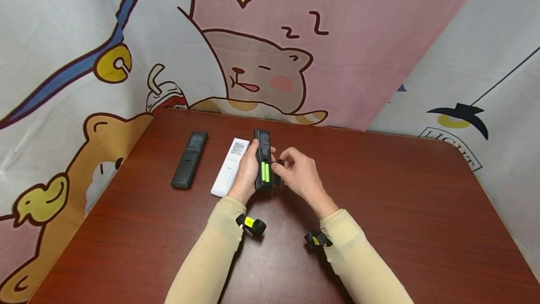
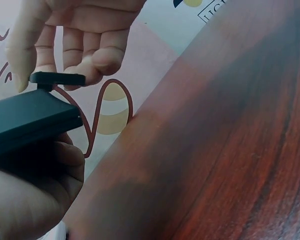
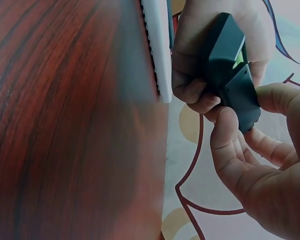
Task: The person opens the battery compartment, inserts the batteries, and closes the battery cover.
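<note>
My left hand (image 1: 246, 172) grips a black remote control (image 1: 263, 142), back side up, over the table. Two green batteries (image 1: 265, 171) lie side by side in its uncovered battery compartment. To the right of the remote, my right hand (image 1: 303, 175) pinches the black battery cover (image 3: 244, 97) between thumb and fingers. In the right wrist view the cover is tilted right at the remote's edge, with a bit of green showing behind it. The left wrist view shows the cover (image 2: 57, 78) just above the remote's end (image 2: 35, 120).
A white remote control (image 1: 225, 172) lies back side up just left of my left hand. Farther left lies another black remote control (image 1: 190, 161), also back up. The brown table (image 1: 401, 201) meets a cartoon-printed cloth (image 1: 346, 60) at its far edge.
</note>
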{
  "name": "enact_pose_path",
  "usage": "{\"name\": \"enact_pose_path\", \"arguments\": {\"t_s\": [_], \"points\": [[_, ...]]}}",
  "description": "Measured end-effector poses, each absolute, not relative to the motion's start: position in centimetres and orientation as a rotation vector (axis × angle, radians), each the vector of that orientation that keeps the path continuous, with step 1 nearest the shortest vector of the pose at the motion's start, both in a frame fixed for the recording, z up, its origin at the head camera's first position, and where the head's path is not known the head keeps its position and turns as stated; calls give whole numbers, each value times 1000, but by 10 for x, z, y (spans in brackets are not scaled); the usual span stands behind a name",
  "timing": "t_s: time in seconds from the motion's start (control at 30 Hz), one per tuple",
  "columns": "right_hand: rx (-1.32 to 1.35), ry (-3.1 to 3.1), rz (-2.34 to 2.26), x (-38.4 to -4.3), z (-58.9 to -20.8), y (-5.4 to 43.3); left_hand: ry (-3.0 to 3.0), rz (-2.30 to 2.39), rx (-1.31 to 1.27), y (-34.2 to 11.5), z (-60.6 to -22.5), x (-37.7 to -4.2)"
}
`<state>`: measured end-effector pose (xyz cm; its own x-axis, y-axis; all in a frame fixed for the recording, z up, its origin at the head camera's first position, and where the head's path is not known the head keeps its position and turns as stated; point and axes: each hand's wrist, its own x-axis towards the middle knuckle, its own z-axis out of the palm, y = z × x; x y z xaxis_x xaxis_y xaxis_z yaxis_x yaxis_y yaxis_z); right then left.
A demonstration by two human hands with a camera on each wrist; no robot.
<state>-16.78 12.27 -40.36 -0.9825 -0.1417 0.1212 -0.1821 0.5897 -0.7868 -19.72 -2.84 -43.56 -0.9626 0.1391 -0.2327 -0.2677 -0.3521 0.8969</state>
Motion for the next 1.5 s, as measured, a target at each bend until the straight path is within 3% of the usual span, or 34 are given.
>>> {"name": "enact_pose_path", "arguments": {"t_s": [1.5], "points": [[475, -2624, 1306, -166, -408, 111, 1626, 2319, -140, -27, -431, -193]]}}
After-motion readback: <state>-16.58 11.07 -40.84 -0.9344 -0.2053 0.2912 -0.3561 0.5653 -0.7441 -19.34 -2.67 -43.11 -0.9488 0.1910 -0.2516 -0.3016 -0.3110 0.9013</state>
